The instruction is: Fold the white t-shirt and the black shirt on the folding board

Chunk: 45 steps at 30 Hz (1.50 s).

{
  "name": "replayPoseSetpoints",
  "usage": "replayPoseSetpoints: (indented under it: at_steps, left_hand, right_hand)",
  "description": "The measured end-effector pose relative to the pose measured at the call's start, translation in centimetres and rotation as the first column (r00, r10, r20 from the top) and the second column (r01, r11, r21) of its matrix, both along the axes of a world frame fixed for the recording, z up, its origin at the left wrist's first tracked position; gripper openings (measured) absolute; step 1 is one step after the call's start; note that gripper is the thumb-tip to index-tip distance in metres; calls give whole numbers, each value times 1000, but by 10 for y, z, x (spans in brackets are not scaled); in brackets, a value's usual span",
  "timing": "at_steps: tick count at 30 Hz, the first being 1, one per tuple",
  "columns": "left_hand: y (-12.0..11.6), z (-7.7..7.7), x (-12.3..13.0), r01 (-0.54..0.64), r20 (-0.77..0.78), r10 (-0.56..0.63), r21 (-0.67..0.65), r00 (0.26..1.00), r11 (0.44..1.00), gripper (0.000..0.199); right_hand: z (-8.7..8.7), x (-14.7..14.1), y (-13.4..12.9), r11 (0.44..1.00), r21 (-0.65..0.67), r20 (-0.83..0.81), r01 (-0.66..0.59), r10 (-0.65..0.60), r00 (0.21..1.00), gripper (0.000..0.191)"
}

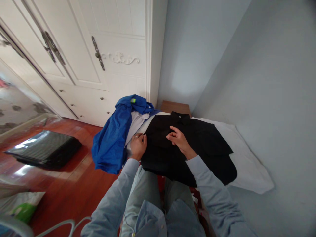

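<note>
A black shirt (158,148) lies spread out in front of me, its collar at the far side and one sleeve folded at the right. My left hand (138,144) is at the shirt's left edge, its fingers closed on the black cloth. Above the middle of the shirt is my right hand (179,140), with thumb and forefinger apart and nothing visible between them. White cloth (249,161) lies under the shirt and reaches out to the right.
Blue clothing (113,135) and a pale garment (136,123) lie left of the shirt. A white wardrobe (123,46) stands ahead on the left. On the red floor is a dark plastic-wrapped package (46,148). A grey wall (271,82) borders the right.
</note>
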<state>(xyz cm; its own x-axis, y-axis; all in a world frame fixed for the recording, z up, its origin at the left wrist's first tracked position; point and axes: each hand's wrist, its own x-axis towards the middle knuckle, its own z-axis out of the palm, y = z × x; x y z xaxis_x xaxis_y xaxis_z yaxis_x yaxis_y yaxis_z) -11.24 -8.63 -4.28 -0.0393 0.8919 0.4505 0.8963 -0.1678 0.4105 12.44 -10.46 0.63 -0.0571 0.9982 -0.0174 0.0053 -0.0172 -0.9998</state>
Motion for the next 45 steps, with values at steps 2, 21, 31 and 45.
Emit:
replayPoseSetpoints:
  at_steps: [2,21,31,45]
  left_hand:
    - [-1,2,0,0,32,1,-12,999,1000,43]
    - [-2,3,-1,17,94,-12,-58,995,998,29]
    - [-4,6,-1,18,111,-14,-39,994,999,28]
    - [-4,4,-1,-2,123,7,-45,992,999,30]
  right_hand:
    - [11,3,-14,971,-24,-64,-237,235,970,83]
    - [-17,28,58,985,-164,483,49,37,875,29]
    - [6,13,101,988,133,474,-78,6,880,21]
    - [8,46,100,911,-312,130,-270,322,938,56]
